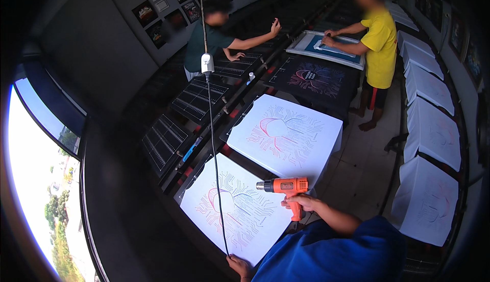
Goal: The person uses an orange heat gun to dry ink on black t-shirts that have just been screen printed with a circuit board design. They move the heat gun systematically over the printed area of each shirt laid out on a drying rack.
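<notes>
Right hand (pixel 301 202) grip clenched on orange heat gun (pixel 284 186), nozzle aimed at nearest white printed shirt (pixel 235 211) on tabletop. Left hand (pixel 239 265) grip pinching black cord (pixel 217 169). Guessing early days: next white shirt (pixel 286 134) and far row unheated.

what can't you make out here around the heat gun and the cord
- Right hand, head view: fingers wrap the heat gun grip, so the trigger is hidden.
- Left hand, head view: partly cut off near the lower edge behind the blue sleeve; its hold on the cord is unclear.
- Print on the white shirt: fine lines too small to follow.
- Cord's top end: runs out of the upper edge.
</notes>
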### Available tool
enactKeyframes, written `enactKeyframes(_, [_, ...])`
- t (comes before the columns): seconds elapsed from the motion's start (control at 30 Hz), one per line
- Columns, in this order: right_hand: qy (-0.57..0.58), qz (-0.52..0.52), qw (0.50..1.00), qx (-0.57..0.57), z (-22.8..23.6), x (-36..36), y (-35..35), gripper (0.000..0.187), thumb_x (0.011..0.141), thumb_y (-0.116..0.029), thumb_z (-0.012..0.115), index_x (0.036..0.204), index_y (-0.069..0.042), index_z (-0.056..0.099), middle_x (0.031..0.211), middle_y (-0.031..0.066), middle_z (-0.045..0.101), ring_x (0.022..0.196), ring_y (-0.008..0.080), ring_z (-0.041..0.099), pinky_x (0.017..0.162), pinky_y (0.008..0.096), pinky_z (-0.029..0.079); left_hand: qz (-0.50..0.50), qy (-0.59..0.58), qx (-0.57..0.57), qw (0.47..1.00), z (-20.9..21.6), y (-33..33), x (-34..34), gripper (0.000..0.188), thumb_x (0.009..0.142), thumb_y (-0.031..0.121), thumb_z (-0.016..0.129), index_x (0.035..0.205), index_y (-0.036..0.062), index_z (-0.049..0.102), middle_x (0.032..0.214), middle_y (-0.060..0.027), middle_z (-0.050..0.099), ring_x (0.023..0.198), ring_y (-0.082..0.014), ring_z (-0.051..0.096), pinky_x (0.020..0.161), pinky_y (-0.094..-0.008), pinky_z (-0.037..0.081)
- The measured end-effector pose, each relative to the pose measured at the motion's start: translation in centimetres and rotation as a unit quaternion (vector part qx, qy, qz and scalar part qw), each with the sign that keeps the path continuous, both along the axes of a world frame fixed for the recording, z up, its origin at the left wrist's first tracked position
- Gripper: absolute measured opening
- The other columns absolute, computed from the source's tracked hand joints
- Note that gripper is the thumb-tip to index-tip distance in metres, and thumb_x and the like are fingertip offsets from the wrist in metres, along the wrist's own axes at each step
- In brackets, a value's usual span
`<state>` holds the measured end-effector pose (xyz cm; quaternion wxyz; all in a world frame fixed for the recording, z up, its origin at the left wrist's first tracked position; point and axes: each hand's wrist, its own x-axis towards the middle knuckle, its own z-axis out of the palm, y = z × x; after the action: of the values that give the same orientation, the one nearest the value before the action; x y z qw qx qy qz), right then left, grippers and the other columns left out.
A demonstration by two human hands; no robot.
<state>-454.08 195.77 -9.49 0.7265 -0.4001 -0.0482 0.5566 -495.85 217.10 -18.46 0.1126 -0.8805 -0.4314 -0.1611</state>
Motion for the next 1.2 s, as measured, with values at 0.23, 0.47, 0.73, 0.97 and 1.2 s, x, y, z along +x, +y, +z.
enactKeyframes(0.23, [0.002,0.009,1.0,0.0,-0.4,0.1,0.1,0.026,0.091,-0.017,0.067,0.11,-0.004,0.054,0.118,0.0142,0.061,0.12,0.028,0.059,0.105,0.0465,0.046,0.024,-0.098,-0.105,0.989,2.5,-0.5,1.5,0.021,0.098,0.011,0.051,0.096,-0.0031,0.066,0.084,-0.015,0.066,0.076,-0.0252,0.064,0.069,-0.0306,0.053])
enactKeyframes(0.47, [-0.001,0.0,1.0,-0.003,-0.5,-0.1,0.0,0.026,0.092,-0.017,0.066,0.11,-0.004,0.054,0.119,0.0144,0.061,0.12,0.0283,0.059,0.106,0.0468,0.046,0.033,-0.129,-0.131,0.982,3.0,-0.5,1.9,0.024,0.099,0.014,0.049,0.095,-0.0026,0.065,0.084,-0.0158,0.066,0.076,-0.0267,0.063,0.069,-0.0317,0.053])
enactKeyframes(0.73, [0.012,0.004,1.0,-0.01,-0.7,0.1,0.0,0.035,0.09,-0.015,0.067,0.12,-0.002,0.054,0.115,0.0133,0.063,0.109,0.0224,0.064,0.098,0.04,0.05,0.054,-0.171,-0.16,0.971,3.3,-0.9,2.1,0.026,0.1,0.017,0.047,0.094,-0.002,0.065,0.084,-0.0166,0.066,0.076,-0.0285,0.063,0.069,-0.0328,0.052])
enactKeyframes(0.97, [0.006,0.0,1.0,-0.001,-0.7,0.2,0.0,0.027,0.091,-0.016,0.066,0.111,-0.003,0.054,0.119,0.0146,0.06,0.122,0.0295,0.057,0.107,0.0466,0.045,0.034,-0.157,-0.109,0.981,3.0,-1.0,2.1,0.024,0.098,0.015,0.05,0.096,-0.003,0.065,0.085,-0.0168,0.066,0.078,-0.028,0.063,0.071,-0.0321,0.053])
enactKeyframes(1.2, [0.015,0.01,1.0,-0.008,0.4,-0.2,0.8,0.028,0.091,-0.016,0.066,0.113,-0.003,0.053,0.118,0.0142,0.06,0.122,0.0287,0.058,0.106,0.0468,0.045,-0.069,0.113,0.139,0.981,-3.4,2.0,-1.7,0.02,0.097,0.01,0.054,0.092,-0.0039,0.068,0.086,-0.0146,0.067,0.078,-0.023,0.064,0.072,-0.0294,0.054])
